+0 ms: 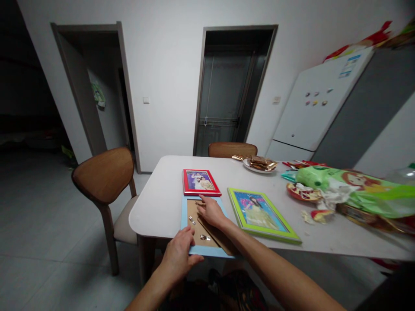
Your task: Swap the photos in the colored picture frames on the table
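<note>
A light blue picture frame (211, 251) lies face down at the table's near edge, its brown backing board (191, 207) showing. My left hand (178, 252) grips the frame's lower left edge, with the thumb at the near side and the fingers over the rim. Bent over the upper part of the backing, my right hand (211, 211) has its fingertips closed at a small metal clip, partly hidden by them. Two more metal pieces, a clip (192, 220) and another clip (205, 237), show on the board. The stand flap (217, 235) is partly under my right forearm.
Beyond the blue frame lies a red photo frame (185, 183); a lime green photo frame (285, 233) is to the right. A plate (259, 170) of wrapped snacks, fruit peel (303, 193) and a green plastic bag (353, 190) occupy the table's right side. A wooden chair (105, 175) stands left.
</note>
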A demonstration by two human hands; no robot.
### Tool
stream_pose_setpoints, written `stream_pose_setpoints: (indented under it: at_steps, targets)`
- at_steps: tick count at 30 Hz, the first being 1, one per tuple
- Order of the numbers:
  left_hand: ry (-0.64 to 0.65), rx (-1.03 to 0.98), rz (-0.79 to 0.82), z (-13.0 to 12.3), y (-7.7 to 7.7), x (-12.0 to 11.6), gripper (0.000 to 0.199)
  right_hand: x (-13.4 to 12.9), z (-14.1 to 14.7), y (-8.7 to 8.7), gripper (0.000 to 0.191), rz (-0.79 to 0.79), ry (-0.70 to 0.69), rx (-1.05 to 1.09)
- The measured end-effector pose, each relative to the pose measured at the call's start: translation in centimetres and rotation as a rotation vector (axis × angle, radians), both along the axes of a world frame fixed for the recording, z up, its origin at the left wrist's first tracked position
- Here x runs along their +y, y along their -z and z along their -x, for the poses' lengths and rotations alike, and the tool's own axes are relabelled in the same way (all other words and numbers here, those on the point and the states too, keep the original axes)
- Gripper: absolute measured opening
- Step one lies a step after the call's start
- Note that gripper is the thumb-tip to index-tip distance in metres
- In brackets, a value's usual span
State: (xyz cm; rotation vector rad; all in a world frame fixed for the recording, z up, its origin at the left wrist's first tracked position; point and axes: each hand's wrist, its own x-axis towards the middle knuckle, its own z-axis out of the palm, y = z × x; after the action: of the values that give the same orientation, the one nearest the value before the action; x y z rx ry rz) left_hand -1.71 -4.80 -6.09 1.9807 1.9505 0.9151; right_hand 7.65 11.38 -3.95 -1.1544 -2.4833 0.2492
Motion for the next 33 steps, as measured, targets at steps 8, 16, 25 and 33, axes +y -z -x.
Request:
stream_pose_setpoints:
  at_steps: [8, 16, 25, 33]
  targets:
    - [0.003, -0.023, 0.002, 0.0, 0.4, 0.2, 0.041, -4.0, -5.7, -0.4, 0.037, 0.103, -0.112, -0.053]
    - [-0.031, -0.250, -0.072, -0.4, -0.1, 0.1, 0.042, -3.8, -5.2, -2.2, 0.030, 0.051, -0.101, 0.025]
    - [-0.220, -1.146, -0.178, 3.0, -2.9, 1.9, 0.035, -5.9, -3.2, -5.2, 0.035, 0.060, -0.233, 0.224]
    - [-0.444, -1.012, -0.057, 8.9, -1.5, 0.3, 0.033, -2.5, -6.8, -1.0, 0.034, 0.048, 0.009, 0.009]
